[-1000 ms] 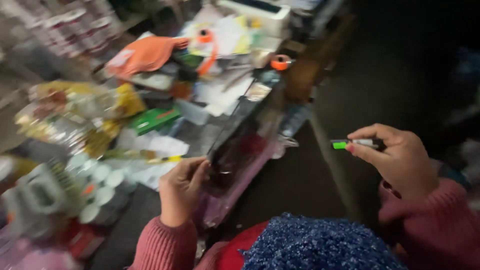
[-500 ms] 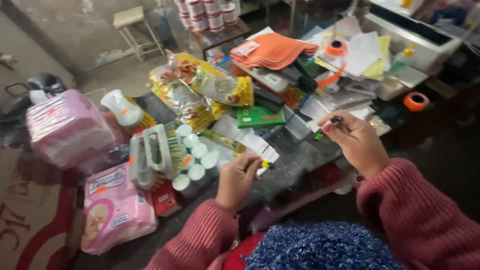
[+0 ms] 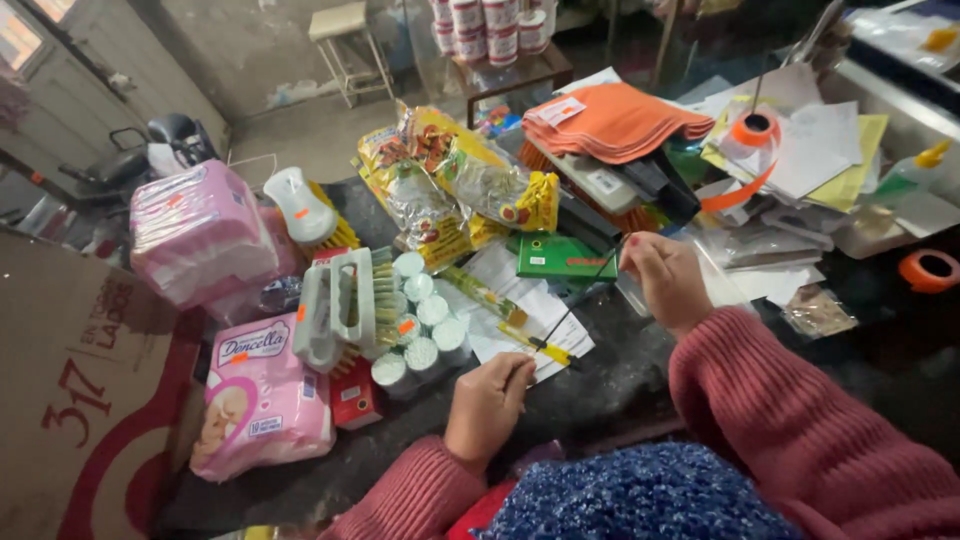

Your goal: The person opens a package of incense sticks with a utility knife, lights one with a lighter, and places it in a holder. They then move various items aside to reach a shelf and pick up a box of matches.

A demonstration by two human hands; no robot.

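A dark, crowded shop desk (image 3: 620, 390) carries pink nappy packs (image 3: 262, 395), scrubbing brushes (image 3: 340, 305), snack bags (image 3: 450, 185) and folded orange cloths (image 3: 615, 120). You hold a thin dark rod (image 3: 572, 305) stretched between both hands. Your right hand (image 3: 665, 280) pinches its upper end, fingertips closed tight. Your left hand (image 3: 490, 405) curls shut beside the lower end, where a small yellow piece (image 3: 548, 350) sits; actual contact there cannot be confirmed. Judged light, slender and liable to bend or slip. Best held near both ends, fingertips only, just outside the yellow piece.
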